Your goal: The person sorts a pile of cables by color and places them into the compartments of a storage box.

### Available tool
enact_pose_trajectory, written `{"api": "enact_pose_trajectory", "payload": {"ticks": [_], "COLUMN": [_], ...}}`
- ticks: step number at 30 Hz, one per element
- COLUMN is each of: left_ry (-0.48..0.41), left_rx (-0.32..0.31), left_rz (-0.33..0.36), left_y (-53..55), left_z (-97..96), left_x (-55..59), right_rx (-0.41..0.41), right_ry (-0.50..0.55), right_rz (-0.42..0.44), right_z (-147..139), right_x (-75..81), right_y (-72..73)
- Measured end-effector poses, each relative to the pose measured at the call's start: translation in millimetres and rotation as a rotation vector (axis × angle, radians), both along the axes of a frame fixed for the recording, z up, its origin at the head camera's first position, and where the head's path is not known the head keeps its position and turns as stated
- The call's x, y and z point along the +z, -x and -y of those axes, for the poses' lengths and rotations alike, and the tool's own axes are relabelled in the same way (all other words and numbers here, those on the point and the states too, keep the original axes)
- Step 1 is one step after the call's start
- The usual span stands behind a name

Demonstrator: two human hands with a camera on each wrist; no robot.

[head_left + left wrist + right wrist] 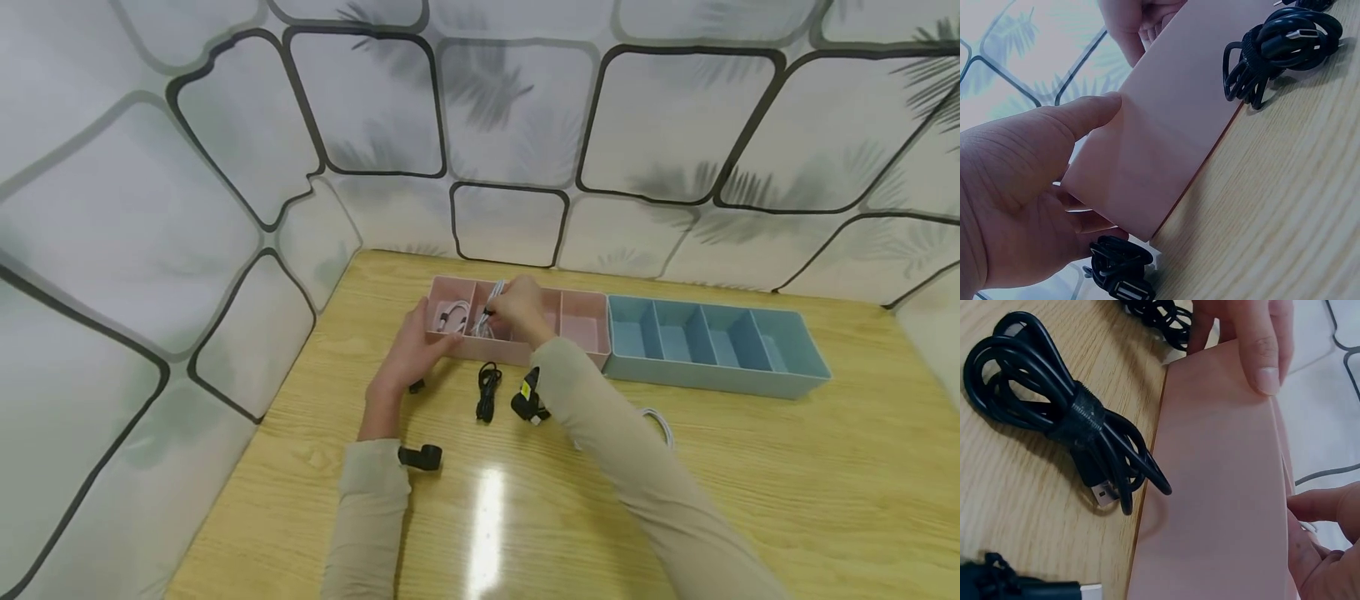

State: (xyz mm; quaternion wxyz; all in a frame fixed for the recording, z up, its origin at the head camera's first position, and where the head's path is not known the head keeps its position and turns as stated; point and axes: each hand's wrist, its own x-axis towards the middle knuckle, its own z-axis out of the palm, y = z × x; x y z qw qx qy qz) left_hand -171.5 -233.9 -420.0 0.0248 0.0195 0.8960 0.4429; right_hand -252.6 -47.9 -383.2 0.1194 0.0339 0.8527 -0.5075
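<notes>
A pink divided box (510, 353) lies on the table, its left end held by my left hand (412, 346). In the left wrist view, the thumb (1094, 112) presses the front wall and the fingers reach round the end. Over the second compartment from the left, my right hand (522, 308) pinches a bundled white cable (482, 327), which hangs partly inside. The right wrist view shows those fingertips (1304, 503) mostly behind the box wall. Another white cable (453, 312) lies coiled in the leftmost compartment.
A blue divided box (712, 377) adjoins the pink one on the right. In front lie a tied black cable (488, 392), a black cable with a yellow label (528, 398) and a small black cable (1121, 265). A white cable (662, 423) is partly behind my right sleeve.
</notes>
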Motion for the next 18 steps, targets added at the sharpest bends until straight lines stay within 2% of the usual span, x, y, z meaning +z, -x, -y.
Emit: {"api": "enact_pose_trajectory", "payload": {"ticks": [6,12,15,18], "left_ry": [-0.008,0.004,0.009,0.009], "left_rx": [-0.009,-0.005,-0.005,-0.010], "left_rz": [-0.006,-0.013,-0.003,-0.002], "left_y": [0.4,0.3,0.3,0.9], "left_z": [-0.5,-2.0,-1.6,0.1], "left_x": [1.6,1.8,1.0,1.3], "right_rx": [0.022,0.091,0.130,0.165], "right_ry": [-0.139,-0.283,-0.290,-0.214], "right_rz": [-0.030,-0.081,-0.082,-0.034], "right_z": [5.7,9.0,8.1,3.0], "right_x": [0.6,-1.2,-0.8,3.9], "right_y": [3.3,6.1,5.9,4.3]}}
